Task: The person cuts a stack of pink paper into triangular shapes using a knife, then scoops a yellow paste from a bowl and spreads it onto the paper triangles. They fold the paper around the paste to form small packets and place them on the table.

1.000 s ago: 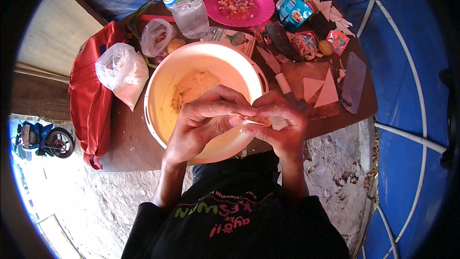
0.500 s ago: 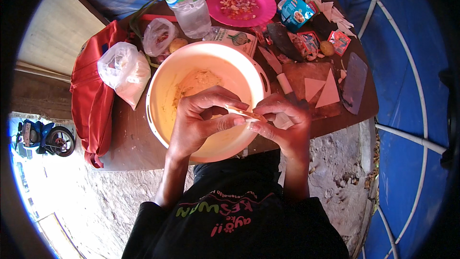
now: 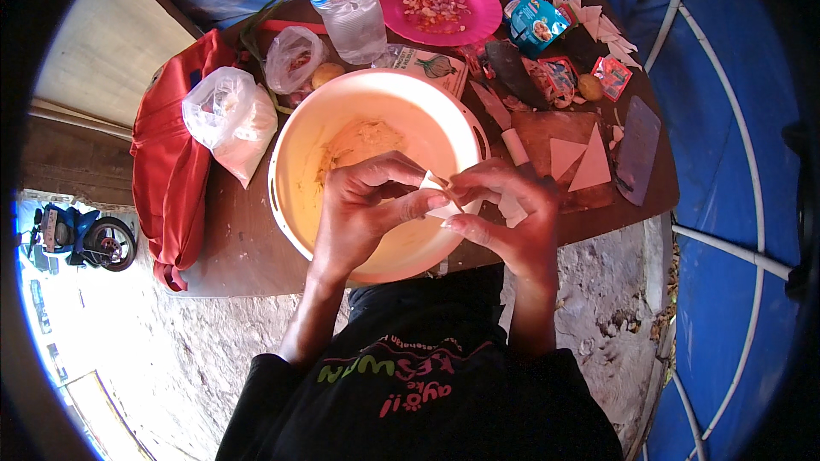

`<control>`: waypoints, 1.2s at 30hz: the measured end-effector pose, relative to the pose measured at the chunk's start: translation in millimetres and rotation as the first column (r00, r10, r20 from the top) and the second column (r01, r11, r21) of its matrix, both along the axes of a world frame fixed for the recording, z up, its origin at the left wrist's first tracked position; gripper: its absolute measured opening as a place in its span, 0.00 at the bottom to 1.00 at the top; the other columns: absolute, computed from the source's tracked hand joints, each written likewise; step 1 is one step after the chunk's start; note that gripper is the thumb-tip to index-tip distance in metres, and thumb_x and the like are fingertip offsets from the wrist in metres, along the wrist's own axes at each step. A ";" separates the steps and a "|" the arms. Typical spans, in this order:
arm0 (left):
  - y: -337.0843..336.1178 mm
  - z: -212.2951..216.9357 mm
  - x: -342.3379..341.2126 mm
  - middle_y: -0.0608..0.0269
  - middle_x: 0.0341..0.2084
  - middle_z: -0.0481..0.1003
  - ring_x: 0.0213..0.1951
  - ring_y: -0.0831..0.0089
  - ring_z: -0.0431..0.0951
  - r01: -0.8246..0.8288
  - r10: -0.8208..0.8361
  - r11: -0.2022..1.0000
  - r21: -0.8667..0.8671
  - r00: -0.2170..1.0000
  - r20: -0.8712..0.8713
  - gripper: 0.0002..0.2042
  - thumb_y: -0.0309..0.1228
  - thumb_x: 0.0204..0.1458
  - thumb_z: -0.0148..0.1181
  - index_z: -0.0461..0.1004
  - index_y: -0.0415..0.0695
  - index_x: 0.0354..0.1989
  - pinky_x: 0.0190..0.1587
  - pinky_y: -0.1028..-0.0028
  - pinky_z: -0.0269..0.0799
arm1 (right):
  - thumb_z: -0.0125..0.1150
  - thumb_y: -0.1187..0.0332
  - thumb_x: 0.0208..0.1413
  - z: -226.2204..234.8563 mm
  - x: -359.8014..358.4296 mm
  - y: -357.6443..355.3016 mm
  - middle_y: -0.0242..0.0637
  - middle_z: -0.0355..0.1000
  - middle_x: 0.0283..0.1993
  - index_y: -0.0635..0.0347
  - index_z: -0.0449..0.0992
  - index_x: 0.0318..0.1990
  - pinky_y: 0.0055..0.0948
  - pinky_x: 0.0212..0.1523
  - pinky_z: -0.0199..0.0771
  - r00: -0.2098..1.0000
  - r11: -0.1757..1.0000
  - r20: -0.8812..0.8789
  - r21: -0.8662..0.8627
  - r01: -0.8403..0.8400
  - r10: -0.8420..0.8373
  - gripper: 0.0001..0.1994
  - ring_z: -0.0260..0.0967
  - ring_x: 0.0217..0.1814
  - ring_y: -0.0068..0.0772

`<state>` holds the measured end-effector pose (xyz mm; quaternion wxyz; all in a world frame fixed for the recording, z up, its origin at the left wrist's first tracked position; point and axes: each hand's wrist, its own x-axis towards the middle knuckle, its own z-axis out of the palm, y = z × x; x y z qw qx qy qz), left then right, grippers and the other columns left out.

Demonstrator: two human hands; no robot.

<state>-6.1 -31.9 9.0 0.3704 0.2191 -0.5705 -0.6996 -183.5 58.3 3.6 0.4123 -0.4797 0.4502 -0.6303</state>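
Since half a second ago the two hands have drawn slightly apart over the bowl, and the pale wrapper between them now shows as a small folded piece; the bowl and table things have not shifted.

Wooden table [image 3: 248, 248], dark brown, round-edged, crowded along its far side. Red cloth bag [image 3: 171, 171] draped over its left edge. Large cream plastic bowl [image 3: 295, 162] near the front edge, with yellowish filling [image 3: 363, 141] smeared in its far half. Clear water bottle [image 3: 346, 0] upright behind the bowl; pink plate [image 3: 478, 17] with chopped bits beside it. White plastic bag [image 3: 231, 119] left of the bowl. Wooden cutting board [image 3: 534, 128] to the right, bearing two pale wrapper triangles [image 3: 581, 162]; a knife [image 3: 500, 119] lies along its near-left side.

Left hand [image 3: 363, 205] over the bowl, fingers curled, thumb and forefinger pinching the wrapper [image 3: 436, 192]. Right hand [image 3: 508, 213] at the bowl's right rim, fingertips pinching the same piece from the other side.
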 end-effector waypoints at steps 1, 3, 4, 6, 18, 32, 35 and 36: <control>0.7 -0.2 -0.2 0.59 0.36 0.80 0.38 0.76 0.80 0.004 -0.004 1.000 0.020 1.000 0.003 0.08 0.18 0.50 0.69 0.82 0.34 0.39 0.41 0.77 0.76 | 0.74 0.77 0.49 0.9 0.1 -0.6 0.36 0.79 0.40 0.67 0.81 0.40 0.24 0.46 0.75 0.999 1.000 -0.029 0.008 -0.016 0.016 0.11 0.77 0.43 0.22; 2.9 -1.0 -2.0 0.60 0.36 0.80 0.37 0.77 0.80 -0.014 0.016 0.996 0.085 1.000 -0.016 0.08 0.19 0.51 0.69 0.82 0.34 0.39 0.40 0.78 0.76 | 0.74 0.76 0.51 1.5 0.4 -1.5 0.35 0.79 0.40 0.67 0.81 0.40 0.24 0.47 0.75 1.000 0.998 0.000 0.063 -0.026 0.027 0.10 0.76 0.43 0.22; 3.6 -1.5 -2.6 0.61 0.35 0.79 0.36 0.77 0.80 -0.024 0.028 0.994 0.109 0.999 -0.037 0.07 0.19 0.51 0.69 0.82 0.34 0.39 0.39 0.78 0.76 | 0.73 0.75 0.51 1.5 0.4 -1.9 0.35 0.79 0.40 0.67 0.81 0.40 0.24 0.47 0.75 0.999 0.994 0.011 0.097 -0.050 0.049 0.10 0.76 0.43 0.21; 3.0 -2.3 -3.5 0.61 0.35 0.80 0.35 0.77 0.80 -0.036 0.039 0.997 0.068 0.998 -0.056 0.07 0.19 0.52 0.68 0.82 0.34 0.40 0.38 0.78 0.76 | 0.72 0.74 0.53 1.6 0.7 -2.1 0.35 0.79 0.40 0.67 0.81 0.40 0.24 0.47 0.74 0.995 0.996 -0.099 0.085 -0.018 0.026 0.09 0.76 0.44 0.22; 3.9 4.7 -0.9 0.59 0.36 0.80 0.39 0.76 0.81 -0.006 -0.002 0.998 0.061 0.990 0.142 0.16 0.17 0.51 0.68 0.76 0.33 0.49 0.43 0.77 0.78 | 0.71 0.73 0.55 7.9 -0.7 -1.6 0.36 0.78 0.40 0.68 0.81 0.42 0.26 0.47 0.76 0.996 0.994 -0.059 0.079 0.070 -0.066 0.10 0.76 0.44 0.23; 9.1 14.1 -9.5 0.56 0.31 0.81 0.38 0.71 0.83 -0.071 0.068 0.997 0.008 0.976 0.208 0.22 0.17 0.48 0.70 0.71 0.35 0.52 0.45 0.73 0.77 | 0.66 0.79 0.56 -4.5 -13.9 1.3 0.43 0.74 0.47 0.70 0.77 0.43 0.30 0.52 0.76 0.989 0.996 0.144 0.088 -0.030 0.018 0.08 0.75 0.50 0.32; 10.1 16.4 -13.8 0.53 0.33 0.82 0.38 0.69 0.83 -0.070 0.072 0.997 -0.018 0.969 0.236 0.21 0.17 0.50 0.68 0.70 0.34 0.53 0.46 0.73 0.77 | 0.67 0.80 0.55 1.5 -27.9 4.3 0.40 0.76 0.42 0.71 0.79 0.39 0.28 0.51 0.76 0.998 0.990 -0.031 0.130 -0.055 0.059 0.06 0.75 0.48 0.28; 10.6 16.1 -15.3 0.52 0.34 0.82 0.38 0.69 0.83 -0.083 0.084 0.996 -0.016 0.965 0.248 0.21 0.17 0.52 0.67 0.70 0.33 0.54 0.46 0.72 0.77 | 0.68 0.79 0.55 4.2 -33.6 3.5 0.39 0.76 0.41 0.71 0.79 0.39 0.27 0.50 0.76 0.992 0.990 -0.087 0.108 -0.086 0.096 0.06 0.75 0.47 0.27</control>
